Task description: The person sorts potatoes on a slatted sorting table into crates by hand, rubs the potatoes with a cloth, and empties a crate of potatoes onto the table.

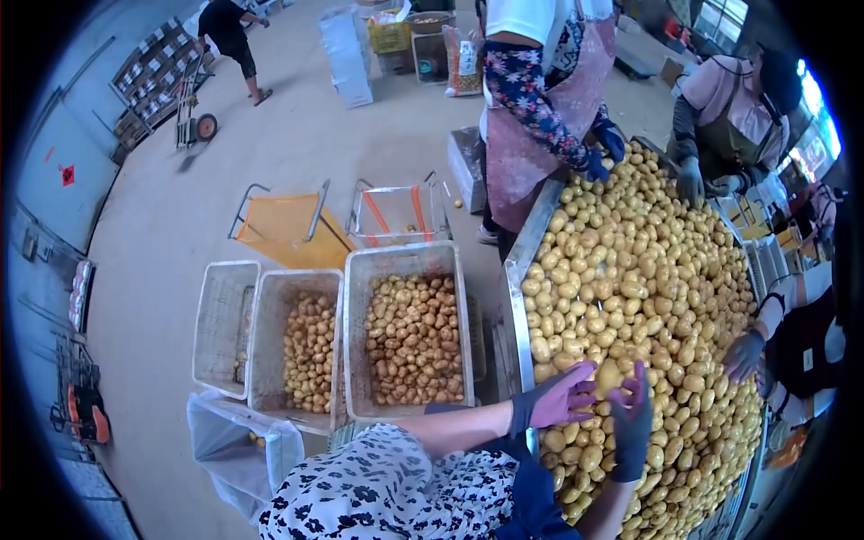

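My left hand (563, 396), in a grey glove with a purple palm, reaches over the near left part of the potato heap. Its fingers are stretched out and apart, with nothing gripped. Facing it is my right hand (632, 421), gloved the same way, its fingers pointing up and spread. Between the fingertips of both hands shows a larger-looking, blurred potato (610, 375); whether either hand touches it I cannot tell. Many yellow potatoes (630, 270) cover the metal-edged sorting table (515, 310).
To the left stand white crates (357, 360) holding potatoes, a white bag (243, 441) and an orange crate (292, 229). Co-workers with gloved hands (605, 153) work at the table's far end and right side. Farther back, a person stands by a hand truck (191, 117).
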